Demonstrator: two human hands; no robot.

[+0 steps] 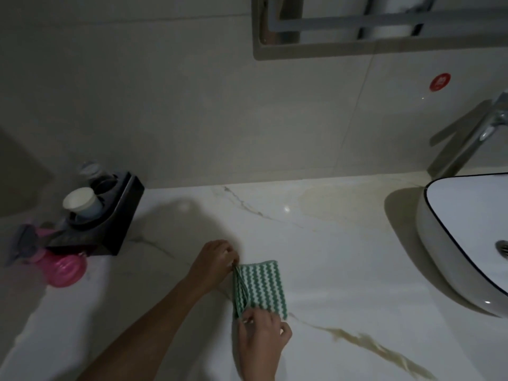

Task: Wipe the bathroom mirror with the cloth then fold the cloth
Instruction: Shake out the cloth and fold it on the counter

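A green and white zigzag-striped cloth [262, 287] lies folded into a small rectangle on the white marble counter [343, 270]. My left hand [215, 259] pinches the cloth's far left corner, where the layered edges meet. My right hand [262, 335] pinches the near left corner of the same edge. The lower edge of the mirror [379, 26] with its grey frame shows at the top of the view, on the tiled wall.
A white basin [464, 237] with a chrome tap [492, 125] stands at the right. At the left a black holder [110, 215] carries a paper cup [82, 202], with a pink spray bottle [59, 266] in front of it.
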